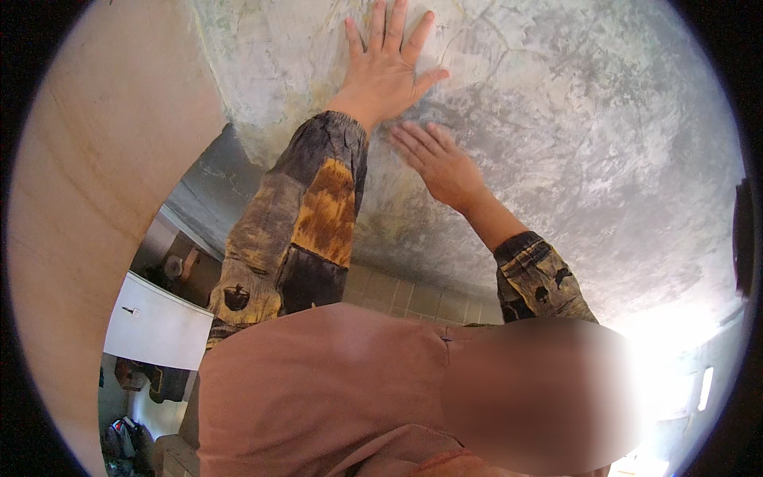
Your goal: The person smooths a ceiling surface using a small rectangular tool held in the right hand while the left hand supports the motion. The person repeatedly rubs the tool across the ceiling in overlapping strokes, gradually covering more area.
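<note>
My left hand (387,67) lies flat with its fingers spread on a grey, white-smeared surface (572,143). Its thumb points to the right. Just below and to the right of it is my right hand (439,163), palm toward the same surface. The right hand's fingers stretch out toward the left wrist, slightly blurred at the tips. Neither hand holds anything that I can see. Whether the right palm touches the surface, I cannot tell. Patterned sleeves in black, brown and ochre cover both forearms.
A smooth beige panel or wall (103,159) curves along the left. Beyond it stand a white cabinet (159,318) and some dark items (123,445) lower down. Reddish-brown cloth (318,381) fills the lower middle. Tiles (405,296) show behind it. Bright light comes from the lower right.
</note>
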Demonstrator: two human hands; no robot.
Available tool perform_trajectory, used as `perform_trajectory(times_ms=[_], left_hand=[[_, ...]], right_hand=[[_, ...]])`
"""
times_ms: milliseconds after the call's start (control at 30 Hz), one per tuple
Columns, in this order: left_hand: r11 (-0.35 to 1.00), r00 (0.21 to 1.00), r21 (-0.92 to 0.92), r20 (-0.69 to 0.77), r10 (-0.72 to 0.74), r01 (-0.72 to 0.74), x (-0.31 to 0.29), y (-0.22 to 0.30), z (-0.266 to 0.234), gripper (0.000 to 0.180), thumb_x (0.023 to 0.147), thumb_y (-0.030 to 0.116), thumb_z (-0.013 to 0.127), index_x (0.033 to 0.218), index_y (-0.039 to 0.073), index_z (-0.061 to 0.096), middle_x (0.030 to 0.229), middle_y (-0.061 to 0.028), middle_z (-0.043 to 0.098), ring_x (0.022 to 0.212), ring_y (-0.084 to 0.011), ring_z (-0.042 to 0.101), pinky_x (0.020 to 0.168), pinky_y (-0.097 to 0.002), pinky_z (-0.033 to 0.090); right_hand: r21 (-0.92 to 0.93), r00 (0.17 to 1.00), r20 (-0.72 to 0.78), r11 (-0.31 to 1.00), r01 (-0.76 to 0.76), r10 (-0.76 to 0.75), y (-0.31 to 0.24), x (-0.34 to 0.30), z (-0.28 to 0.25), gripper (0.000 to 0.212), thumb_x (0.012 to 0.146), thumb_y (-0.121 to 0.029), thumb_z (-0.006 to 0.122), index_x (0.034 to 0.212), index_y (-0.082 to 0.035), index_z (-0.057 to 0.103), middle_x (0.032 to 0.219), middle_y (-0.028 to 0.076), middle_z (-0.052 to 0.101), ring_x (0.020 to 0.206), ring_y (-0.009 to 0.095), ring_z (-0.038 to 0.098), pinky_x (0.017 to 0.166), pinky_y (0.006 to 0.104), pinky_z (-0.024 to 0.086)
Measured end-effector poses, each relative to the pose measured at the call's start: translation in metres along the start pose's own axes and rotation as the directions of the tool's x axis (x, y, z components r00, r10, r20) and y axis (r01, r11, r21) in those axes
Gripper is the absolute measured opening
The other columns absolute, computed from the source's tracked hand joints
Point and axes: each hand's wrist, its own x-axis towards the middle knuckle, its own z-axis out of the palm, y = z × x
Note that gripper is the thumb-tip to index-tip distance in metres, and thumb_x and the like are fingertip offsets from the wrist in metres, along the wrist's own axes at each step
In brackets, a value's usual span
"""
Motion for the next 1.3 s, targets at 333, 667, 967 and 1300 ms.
perform_trajectory(times_ms=[333, 667, 967, 1300], left_hand=[[0.999, 0.999, 0.045, 0.053, -0.014, 0.012, 0.001, -0.002, 0.000, 0.090, 0.092, 0.054, 0.055, 0.156, 0.005, 0.016, 0.160, -0.0279, 0.000, 0.146, -0.0506, 0.005, 0.111, -0.0711, 0.006], [1.000, 0.996, 0.017, 0.081, -0.025, 0.024, 0.003, -0.001, -0.001, 0.093, 0.090, 0.054, 0.056, 0.156, 0.004, 0.014, 0.160, -0.0290, -0.001, 0.146, -0.0510, 0.002, 0.111, -0.0706, 0.004], [0.997, 0.987, 0.048, 0.149, -0.066, 0.059, 0.004, 0.001, -0.006, 0.093, 0.090, 0.053, 0.055, 0.155, 0.002, 0.012, 0.159, -0.0296, -0.006, 0.146, -0.0515, -0.002, 0.112, -0.0684, -0.001], [0.996, 0.989, -0.036, -0.127, 0.072, -0.077, 0.000, -0.007, 0.011, 0.082, 0.095, 0.062, 0.045, 0.157, 0.020, 0.012, 0.162, -0.0207, -0.001, 0.148, -0.0442, -0.004, 0.110, -0.0724, 0.001]], right_hand=[[-0.001, 0.984, -0.154, 0.995, -0.095, 0.094, 0.005, 0.013, -0.008, 0.065, 0.084, -0.013, 0.049, 0.148, -0.004, 0.037, 0.154, 0.006, 0.038, 0.144, 0.022, 0.031, 0.118, 0.0422, 0.022], [0.060, 0.999, 0.033, 0.998, 0.027, -0.029, -0.011, -0.026, 0.004, 0.068, 0.085, -0.011, 0.049, 0.151, -0.006, 0.033, 0.157, 0.004, 0.033, 0.146, 0.021, 0.027, 0.121, 0.0411, 0.018], [0.009, 0.962, -0.245, 0.993, -0.122, 0.120, 0.001, 0.011, -0.004, 0.065, 0.087, -0.012, 0.048, 0.150, -0.007, 0.035, 0.155, 0.007, 0.035, 0.146, 0.022, 0.028, 0.119, 0.0419, 0.021], [0.076, 0.997, 0.079, 0.997, 0.017, -0.023, -0.034, -0.034, 0.035, 0.068, 0.088, -0.012, 0.047, 0.153, -0.005, 0.028, 0.160, 0.005, 0.027, 0.147, 0.018, 0.026, 0.121, 0.0382, 0.018]])
